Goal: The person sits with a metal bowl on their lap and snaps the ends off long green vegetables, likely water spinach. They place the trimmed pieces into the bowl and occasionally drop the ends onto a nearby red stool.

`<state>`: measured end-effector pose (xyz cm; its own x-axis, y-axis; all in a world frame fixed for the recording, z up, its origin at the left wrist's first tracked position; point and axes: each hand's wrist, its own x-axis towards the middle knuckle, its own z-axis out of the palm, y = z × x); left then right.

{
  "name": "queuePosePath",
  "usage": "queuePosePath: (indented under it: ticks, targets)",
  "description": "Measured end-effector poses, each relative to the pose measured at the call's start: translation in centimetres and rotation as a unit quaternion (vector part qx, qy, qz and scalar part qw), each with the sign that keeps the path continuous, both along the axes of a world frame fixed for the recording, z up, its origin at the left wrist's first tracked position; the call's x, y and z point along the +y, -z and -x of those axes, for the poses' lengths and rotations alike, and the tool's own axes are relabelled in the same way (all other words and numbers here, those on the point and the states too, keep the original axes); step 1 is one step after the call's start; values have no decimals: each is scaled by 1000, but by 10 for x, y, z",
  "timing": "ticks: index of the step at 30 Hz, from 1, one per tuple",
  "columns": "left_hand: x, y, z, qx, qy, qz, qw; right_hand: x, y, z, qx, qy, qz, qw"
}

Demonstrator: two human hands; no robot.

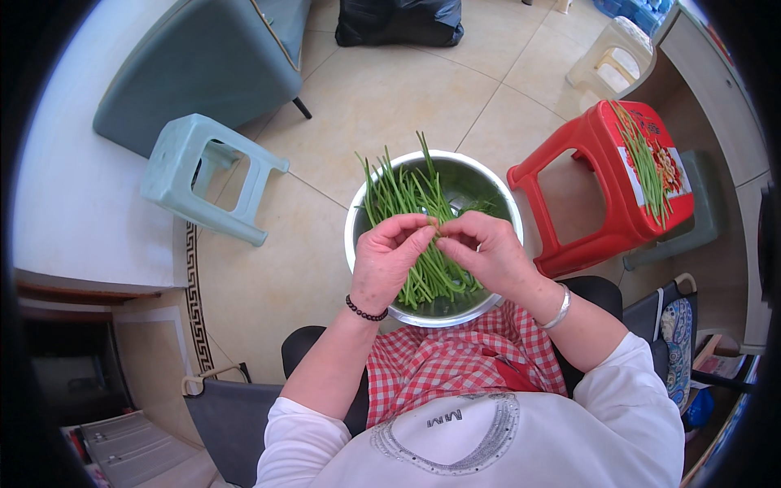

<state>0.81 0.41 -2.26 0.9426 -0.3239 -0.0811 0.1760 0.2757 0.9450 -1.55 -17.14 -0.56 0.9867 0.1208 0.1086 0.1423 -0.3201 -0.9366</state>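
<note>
A large steel bowl (508,210) sits at my lap, holding long green stems (434,275), most of them leaning toward the back left. My left hand (393,259) is over the bowl, thumb and forefinger pinched on a small green piece of stem (434,225). My right hand (488,252) meets it from the right, its thumb and fingertips pinched on that piece, which is partly hidden by the fingers. A red checked cloth (455,358) lies across my lap beneath the bowl.
A pale green stool (175,146) stands left, near a teal chair (195,73). A red stool (569,252) with loose green stems (647,167) on top stands right, before a grey counter (716,98). A black bag (399,24) and white stool (610,57) are farther back.
</note>
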Motion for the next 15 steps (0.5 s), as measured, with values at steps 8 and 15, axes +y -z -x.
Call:
queuePosePath:
  ticks: [8, 15]
  targets:
    - [-7, 0, 5, -208, -74, -185, 958, -3, -8, -1, 130, -27, -156, 979]
    - [-10, -8, 4, -417, -99, -300, 853, -7, -9, -2, 170, -12, -164, 972]
